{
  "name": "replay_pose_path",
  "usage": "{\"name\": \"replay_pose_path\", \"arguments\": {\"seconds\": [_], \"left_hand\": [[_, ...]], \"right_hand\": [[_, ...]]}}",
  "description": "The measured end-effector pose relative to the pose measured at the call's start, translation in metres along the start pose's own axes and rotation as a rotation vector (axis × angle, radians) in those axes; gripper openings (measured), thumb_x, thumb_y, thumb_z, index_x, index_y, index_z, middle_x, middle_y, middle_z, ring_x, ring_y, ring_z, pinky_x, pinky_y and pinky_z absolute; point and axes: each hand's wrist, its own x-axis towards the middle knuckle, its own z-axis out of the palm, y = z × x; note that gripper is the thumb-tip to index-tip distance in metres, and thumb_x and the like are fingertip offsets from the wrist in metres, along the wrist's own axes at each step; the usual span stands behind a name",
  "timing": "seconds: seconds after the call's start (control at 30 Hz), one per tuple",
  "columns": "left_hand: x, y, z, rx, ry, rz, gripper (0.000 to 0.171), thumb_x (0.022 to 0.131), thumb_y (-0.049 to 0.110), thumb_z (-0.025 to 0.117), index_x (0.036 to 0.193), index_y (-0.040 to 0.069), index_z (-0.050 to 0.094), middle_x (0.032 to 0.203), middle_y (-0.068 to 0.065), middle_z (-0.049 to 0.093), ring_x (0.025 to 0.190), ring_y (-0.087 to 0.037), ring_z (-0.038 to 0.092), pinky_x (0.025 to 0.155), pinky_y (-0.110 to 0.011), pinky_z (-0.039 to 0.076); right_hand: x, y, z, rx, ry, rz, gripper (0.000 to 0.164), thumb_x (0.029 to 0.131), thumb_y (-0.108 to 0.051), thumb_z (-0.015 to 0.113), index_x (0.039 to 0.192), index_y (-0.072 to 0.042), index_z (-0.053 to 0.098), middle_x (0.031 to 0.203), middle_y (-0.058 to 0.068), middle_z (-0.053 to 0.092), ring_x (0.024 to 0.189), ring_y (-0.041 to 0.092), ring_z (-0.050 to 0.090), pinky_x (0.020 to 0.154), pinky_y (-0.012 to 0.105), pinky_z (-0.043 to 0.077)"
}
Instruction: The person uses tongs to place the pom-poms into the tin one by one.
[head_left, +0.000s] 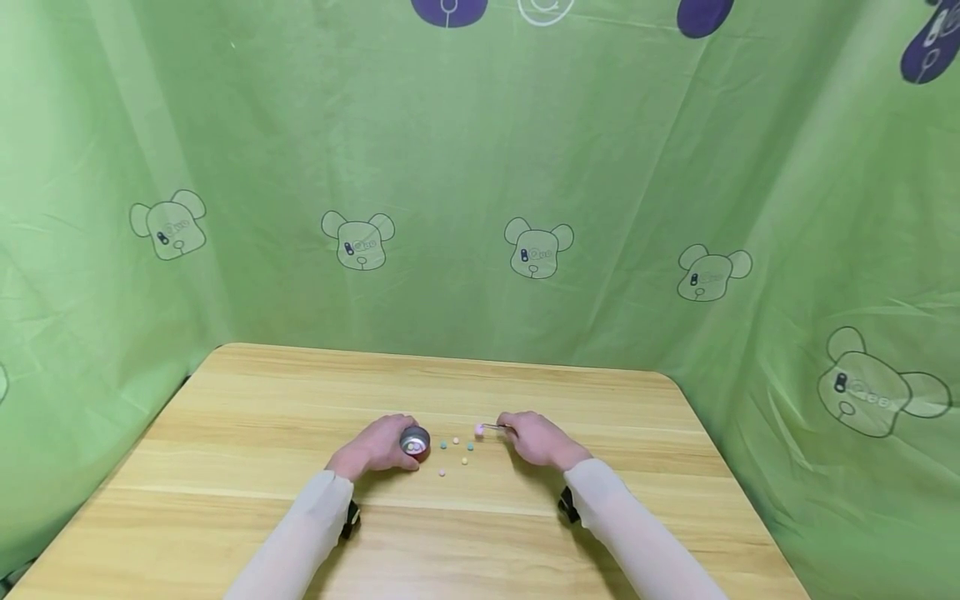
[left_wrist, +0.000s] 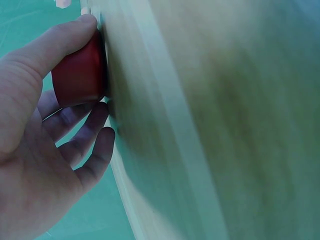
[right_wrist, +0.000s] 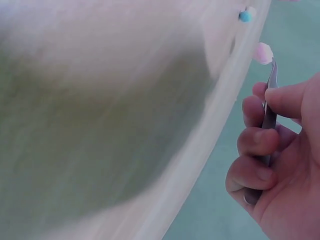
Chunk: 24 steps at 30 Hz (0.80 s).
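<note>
My left hand (head_left: 375, 446) grips a small red cup (left_wrist: 80, 75) that stands on the table, its thumb on one side and fingers round the other. A few small light balls show inside the cup's silvery mouth. Tweezers (right_wrist: 270, 117) are held in my right hand (head_left: 538, 439), pinched by the thumb and wrapped by curled fingers. At their tips hangs a pink ball (right_wrist: 263, 53), a little above the table. Between the hands lie several tiny balls, among them a teal one (head_left: 470, 447), a yellow one (head_left: 464, 461) and a pink one (head_left: 442, 472).
The wooden table (head_left: 465, 533) has rounded far corners. Green curtains (head_left: 450, 308) printed with bear heads hang behind it and along both sides. Dark wrist cameras sit under both forearms.
</note>
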Motion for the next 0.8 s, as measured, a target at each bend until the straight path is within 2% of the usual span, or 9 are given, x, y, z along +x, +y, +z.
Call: {"name": "replay_pose_path", "arguments": {"seconds": [0.23, 0.47, 0.8], "left_hand": [[0.001, -0.001, 0.0, 0.002, -0.002, -0.006, 0.052, 0.067, 0.025, 0.085, 0.109, 0.008, 0.06, 0.099, -0.002, 0.061, 0.095, -0.021, 0.057, 0.088, -0.04, 0.046], [0.0, 0.001, 0.0, -0.004, -0.005, -0.013, 0.052, 0.068, 0.024, 0.085, 0.11, 0.008, 0.06, 0.099, -0.002, 0.061, 0.094, -0.021, 0.057, 0.087, -0.04, 0.046], [0.0, 0.0, 0.001, -0.012, -0.004, -0.021, 0.052, 0.067, 0.024, 0.085, 0.11, 0.008, 0.06, 0.099, -0.001, 0.061, 0.094, -0.02, 0.057, 0.088, -0.04, 0.046]], "right_hand": [[0.002, -0.007, -0.005, -0.001, 0.006, -0.027, 0.019, 0.097, -0.009, 0.047, 0.11, -0.012, 0.062, 0.097, 0.005, 0.066, 0.08, 0.013, 0.057, 0.075, 0.036, 0.05], [0.003, -0.016, -0.008, 0.004, 0.013, -0.044, 0.02, 0.098, -0.01, 0.047, 0.111, -0.012, 0.062, 0.099, 0.006, 0.067, 0.078, 0.012, 0.057, 0.074, 0.035, 0.05], [0.006, -0.031, -0.011, -0.002, 0.022, -0.077, 0.021, 0.099, -0.012, 0.045, 0.112, -0.012, 0.062, 0.103, 0.007, 0.068, 0.091, 0.019, 0.063, 0.081, 0.037, 0.052]]}}
